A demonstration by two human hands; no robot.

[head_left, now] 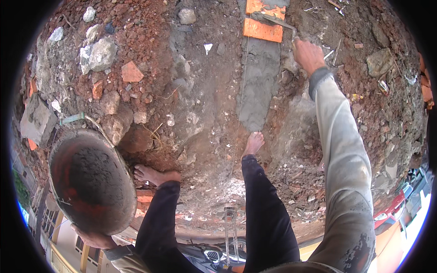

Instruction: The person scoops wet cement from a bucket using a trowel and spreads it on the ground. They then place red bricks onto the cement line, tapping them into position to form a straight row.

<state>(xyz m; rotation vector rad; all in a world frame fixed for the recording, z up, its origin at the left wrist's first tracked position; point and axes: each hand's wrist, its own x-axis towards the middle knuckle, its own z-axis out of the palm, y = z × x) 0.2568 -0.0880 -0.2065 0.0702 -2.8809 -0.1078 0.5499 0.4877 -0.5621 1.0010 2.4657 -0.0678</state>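
My right hand (306, 53) is closed round the handle of a trowel (278, 22), whose mortar-covered blade rests on an orange brick (261, 32) at the top centre. A second orange brick (257, 6) lies just beyond, with mortar on it. From the bricks a strip of wet grey mortar (259, 77) runs toward my right foot (255, 141), beside a thin taut line. At the lower left my left hand (88, 237) grips the lower rim of a round, dark bucket (93, 182) with grey mortar inside and a handle at its top; its fingers are partly hidden behind it.
Rubble, pale rocks (101, 54), broken brick (132, 71) and a concrete chunk (36, 120) cover the soil on both sides. My left foot (154, 175) stands beside the bucket. Parked motorbikes (211, 255) and a yellow railing (61, 261) show at the lower edge.
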